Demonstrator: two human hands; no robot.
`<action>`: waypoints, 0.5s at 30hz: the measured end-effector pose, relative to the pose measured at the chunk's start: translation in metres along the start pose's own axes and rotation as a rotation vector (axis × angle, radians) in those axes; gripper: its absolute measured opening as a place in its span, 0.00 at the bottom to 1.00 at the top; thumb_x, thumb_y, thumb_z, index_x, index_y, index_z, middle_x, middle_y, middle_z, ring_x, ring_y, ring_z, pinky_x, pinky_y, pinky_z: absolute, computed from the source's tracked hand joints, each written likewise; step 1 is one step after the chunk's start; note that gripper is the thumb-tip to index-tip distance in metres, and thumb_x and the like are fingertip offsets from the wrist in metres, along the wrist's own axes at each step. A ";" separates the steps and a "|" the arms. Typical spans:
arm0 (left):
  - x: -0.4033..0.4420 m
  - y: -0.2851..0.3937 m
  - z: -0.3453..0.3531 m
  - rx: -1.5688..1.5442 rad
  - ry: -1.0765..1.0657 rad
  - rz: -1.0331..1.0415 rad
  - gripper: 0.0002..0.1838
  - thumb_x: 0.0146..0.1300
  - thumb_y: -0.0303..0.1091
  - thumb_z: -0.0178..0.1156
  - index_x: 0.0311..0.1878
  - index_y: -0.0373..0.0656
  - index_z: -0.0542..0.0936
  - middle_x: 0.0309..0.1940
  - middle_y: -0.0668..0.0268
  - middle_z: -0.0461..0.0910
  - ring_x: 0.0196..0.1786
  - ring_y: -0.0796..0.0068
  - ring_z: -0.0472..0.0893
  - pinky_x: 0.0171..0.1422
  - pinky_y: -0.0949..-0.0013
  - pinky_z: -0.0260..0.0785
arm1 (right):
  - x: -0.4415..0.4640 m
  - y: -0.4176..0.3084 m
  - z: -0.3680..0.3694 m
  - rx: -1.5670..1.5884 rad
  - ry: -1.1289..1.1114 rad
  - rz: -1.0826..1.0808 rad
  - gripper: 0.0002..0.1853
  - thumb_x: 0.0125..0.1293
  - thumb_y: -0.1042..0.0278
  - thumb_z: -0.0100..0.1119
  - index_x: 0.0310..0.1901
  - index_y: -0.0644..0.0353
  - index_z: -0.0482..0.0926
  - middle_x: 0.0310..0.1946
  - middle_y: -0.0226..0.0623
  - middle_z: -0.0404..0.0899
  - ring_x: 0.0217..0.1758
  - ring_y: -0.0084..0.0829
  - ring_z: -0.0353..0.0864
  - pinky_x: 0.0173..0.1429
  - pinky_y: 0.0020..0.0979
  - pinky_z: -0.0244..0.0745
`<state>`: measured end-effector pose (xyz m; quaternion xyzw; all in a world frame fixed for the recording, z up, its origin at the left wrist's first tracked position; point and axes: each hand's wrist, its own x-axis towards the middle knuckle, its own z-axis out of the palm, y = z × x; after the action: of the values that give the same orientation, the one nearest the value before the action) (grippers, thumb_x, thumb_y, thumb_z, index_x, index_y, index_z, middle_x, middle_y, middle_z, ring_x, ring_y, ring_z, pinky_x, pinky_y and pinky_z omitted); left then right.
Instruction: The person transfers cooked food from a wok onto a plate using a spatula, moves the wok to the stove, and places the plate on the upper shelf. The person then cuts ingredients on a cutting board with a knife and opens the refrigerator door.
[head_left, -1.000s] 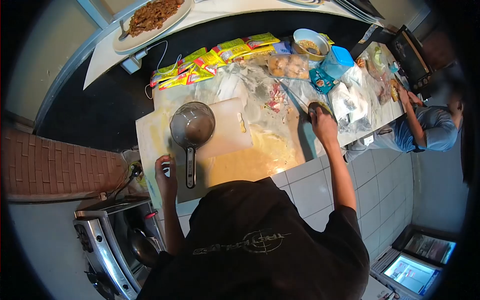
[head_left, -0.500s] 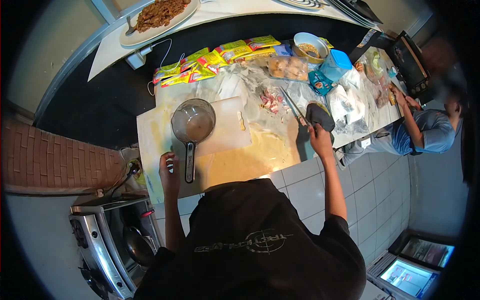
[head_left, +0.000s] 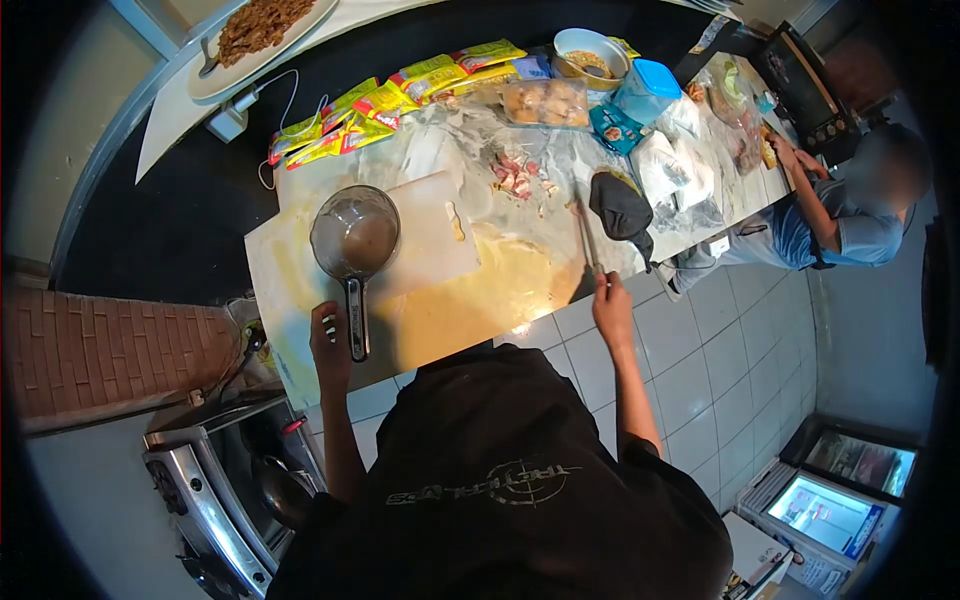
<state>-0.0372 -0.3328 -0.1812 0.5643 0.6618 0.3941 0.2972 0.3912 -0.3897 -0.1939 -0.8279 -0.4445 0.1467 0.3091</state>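
A knife (head_left: 588, 232) points away over the table's front part, its handle end in my right hand (head_left: 610, 300), which is closed on it. Just right of the blade lies a black cloth or cap (head_left: 620, 208). My left hand (head_left: 330, 335) is beside the handle of a saucepan (head_left: 356, 235), fingers apart and holding nothing. The saucepan rests on a white cutting board (head_left: 440, 240). Reddish peelings (head_left: 515, 175) are scattered behind the knife.
Yellow packets (head_left: 390, 100), a plastic box of round food (head_left: 546, 102), a bowl (head_left: 592, 60), a blue-lidded container (head_left: 647, 92) and white plastic bags (head_left: 670, 172) line the back. A person (head_left: 850, 205) works at the far right. A stove (head_left: 205, 510) stands lower left.
My right hand has gone from the black item to the knife and pulled back toward the table's front edge with it. The view has shifted slightly.
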 end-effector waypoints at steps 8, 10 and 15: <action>0.015 0.010 -0.011 -0.130 -0.219 -0.150 0.17 0.70 0.44 0.53 0.51 0.40 0.72 0.32 0.65 0.78 0.32 0.76 0.77 0.36 0.72 0.70 | -0.001 -0.021 0.015 0.177 -0.112 -0.033 0.17 0.72 0.57 0.46 0.36 0.65 0.73 0.14 0.45 0.69 0.17 0.37 0.68 0.25 0.38 0.62; 0.009 0.022 -0.010 -0.267 -0.320 -0.292 0.16 0.69 0.43 0.53 0.50 0.41 0.72 0.30 0.65 0.78 0.29 0.77 0.77 0.33 0.73 0.69 | -0.001 -0.026 0.013 0.165 -0.138 -0.084 0.17 0.72 0.57 0.45 0.36 0.65 0.73 0.14 0.42 0.68 0.17 0.34 0.67 0.25 0.37 0.60; 0.010 0.048 0.003 -0.623 -0.477 -0.545 0.11 0.67 0.41 0.56 0.41 0.45 0.71 0.21 0.71 0.71 0.19 0.83 0.69 0.22 0.77 0.61 | -0.013 -0.053 0.014 0.234 -0.191 -0.089 0.16 0.72 0.59 0.47 0.36 0.65 0.71 0.14 0.44 0.68 0.17 0.37 0.69 0.23 0.37 0.60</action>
<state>-0.0125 -0.3195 -0.1413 0.3289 0.5496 0.3409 0.6882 0.3427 -0.3730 -0.1708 -0.7480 -0.4880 0.2617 0.3658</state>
